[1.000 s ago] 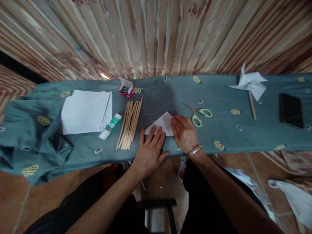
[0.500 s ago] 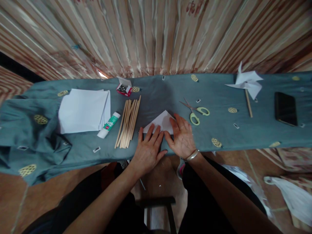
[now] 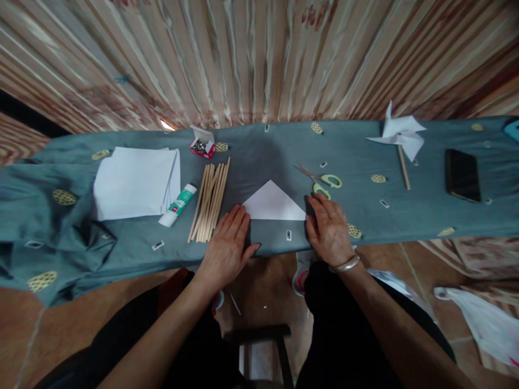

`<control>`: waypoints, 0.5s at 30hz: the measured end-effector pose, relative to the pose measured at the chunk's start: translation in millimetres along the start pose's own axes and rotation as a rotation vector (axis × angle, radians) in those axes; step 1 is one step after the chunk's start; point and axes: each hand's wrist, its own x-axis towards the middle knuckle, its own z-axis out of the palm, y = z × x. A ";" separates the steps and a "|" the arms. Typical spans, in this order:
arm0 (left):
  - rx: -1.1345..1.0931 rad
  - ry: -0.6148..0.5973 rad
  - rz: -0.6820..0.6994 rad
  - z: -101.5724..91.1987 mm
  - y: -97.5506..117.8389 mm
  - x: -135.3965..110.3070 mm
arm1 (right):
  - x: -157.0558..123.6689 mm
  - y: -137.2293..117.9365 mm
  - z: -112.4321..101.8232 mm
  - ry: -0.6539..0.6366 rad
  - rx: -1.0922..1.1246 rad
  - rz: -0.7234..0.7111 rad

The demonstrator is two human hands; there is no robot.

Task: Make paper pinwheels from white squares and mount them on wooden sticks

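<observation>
A white sheet of paper [image 3: 275, 204], folded into a triangle, lies on the cloth with its peak pointing away from me. At its left corner rests my left hand [image 3: 227, 243], palm down, fingers stretched out and thumb apart. My right hand [image 3: 329, 229] lies at the right corner, its fingers extended and touching the paper's tip. Just beyond the right fingers are scissors [image 3: 320, 181] with light green handles. To the left of my left hand sits a bundle of thin wooden sticks [image 3: 210, 202].
A glue stick [image 3: 177, 205] and a stack of white paper [image 3: 132, 183] lie at left. Behind the sticks stands an open box of small metal pins [image 3: 203, 145]. A paper pinwheel [image 3: 403, 135] on a stick and a dark phone [image 3: 463, 175] are at right. A curtain [image 3: 251, 65] hangs behind.
My hands have slid apart along the paper's fold, left hand to the left corner, right hand to the right one. The triangle's middle is now uncovered. The view has shifted slightly.
</observation>
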 end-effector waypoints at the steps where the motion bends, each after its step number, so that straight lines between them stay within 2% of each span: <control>1: 0.006 0.008 -0.002 -1.9 -1.9 -0.7 | -0.9 2.5 -1.7 -0.001 -0.005 -0.005; 8: 0.099 0.029 -0.073 -22.1 -8.7 -3.0 | -4.5 12.1 -3.5 0.009 -0.005 -0.001; 12: 0.114 0.019 -0.095 -24.0 -7.9 -4.9 | -2.0 11.7 -5.2 0.022 0.032 -0.020; 15: 0.113 0.022 -0.086 -22.4 -6.5 -5.2 | -0.3 2.5 -10.5 0.063 0.064 -0.091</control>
